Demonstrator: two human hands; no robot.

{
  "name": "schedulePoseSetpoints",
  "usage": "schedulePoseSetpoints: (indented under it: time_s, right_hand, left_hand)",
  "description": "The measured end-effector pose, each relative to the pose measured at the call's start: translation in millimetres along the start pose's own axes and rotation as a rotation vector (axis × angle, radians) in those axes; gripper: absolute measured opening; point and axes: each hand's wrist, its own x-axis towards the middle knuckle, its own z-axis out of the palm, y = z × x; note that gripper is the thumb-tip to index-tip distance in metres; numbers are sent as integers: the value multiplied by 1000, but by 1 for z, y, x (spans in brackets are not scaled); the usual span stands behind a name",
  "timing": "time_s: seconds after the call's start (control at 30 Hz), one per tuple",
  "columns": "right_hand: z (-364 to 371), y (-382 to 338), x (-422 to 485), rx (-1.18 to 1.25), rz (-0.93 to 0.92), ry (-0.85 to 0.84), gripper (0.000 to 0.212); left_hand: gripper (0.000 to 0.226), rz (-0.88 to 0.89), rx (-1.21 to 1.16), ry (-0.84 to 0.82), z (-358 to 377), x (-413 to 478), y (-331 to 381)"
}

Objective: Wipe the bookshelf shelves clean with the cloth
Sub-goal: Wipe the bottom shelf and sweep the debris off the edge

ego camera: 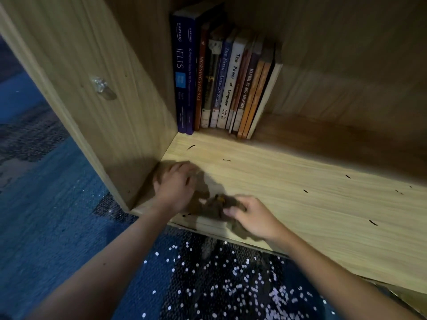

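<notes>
At the front-left corner of the shelf [288, 185], the left hand [175, 183] pressed the seemingly limp, light cloth [212, 207] flat-fingered; the right hand [251, 218] pinched its bunched fold.

Blue speckled carpet [57, 215], dim light.

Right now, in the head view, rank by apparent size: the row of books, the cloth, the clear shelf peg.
1. row of books
2. cloth, partly covered and nearer the camera, so unsure
3. clear shelf peg
</notes>
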Motion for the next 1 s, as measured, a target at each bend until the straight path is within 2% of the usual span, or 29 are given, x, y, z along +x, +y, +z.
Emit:
schedulePoseSetpoints:
  time_s: [0.07, 0.1, 0.2, 0.27, 0.37, 0.43, 0.53, 0.6, 0.8, 0.87, 1.0]
  right_hand:
    - [5, 6, -21, -6, -17, -75, 10]
    - [5, 5, -28, 30, -35, -38, 11]
    - [0, -3, -39, 194, -84, 239, 19]
    - [5, -3, -45, 113, -122, 339, 16]
    - [21, 10, -50, -223, -161, 277, 13]
    - [28, 5, -59, -79, -172, 219, 10]
    - [37, -4, -69, 129, -199, 234, 14]
    - [47, -1, -75, -3, -236, 237, 9]
    - [52, 24, -89, -455, -380, 379, 27]
    - [53, 25, -93, -455, -394, 423, 27]
    - [55, 22, -98, -457, -353, 369, 27]
  left_hand:
    - [34, 25, 9, 37, -1, -13, -3]
    - [33, 25, 11, 59, -1, -21, -5]
    - [32, 5, 37, 88, 1, -43, -13]
    - [31, 6, 59, 92, 2, -57, -18]
    - [31, 10, 84, 119, 1, -71, -20]
    - [33, 28, 112, 102, 2, -87, -20]
    - [44, 34, 135, 49, 12, -106, -21]
    - [49, 43, 160, 37, 18, -113, -20]
    - [54, 38, 185, -14, 19, -122, -16]
    - [54, 35, 188, -5, 17, -122, -17]
    - [57, 38, 201, -61, 17, -123, -16]
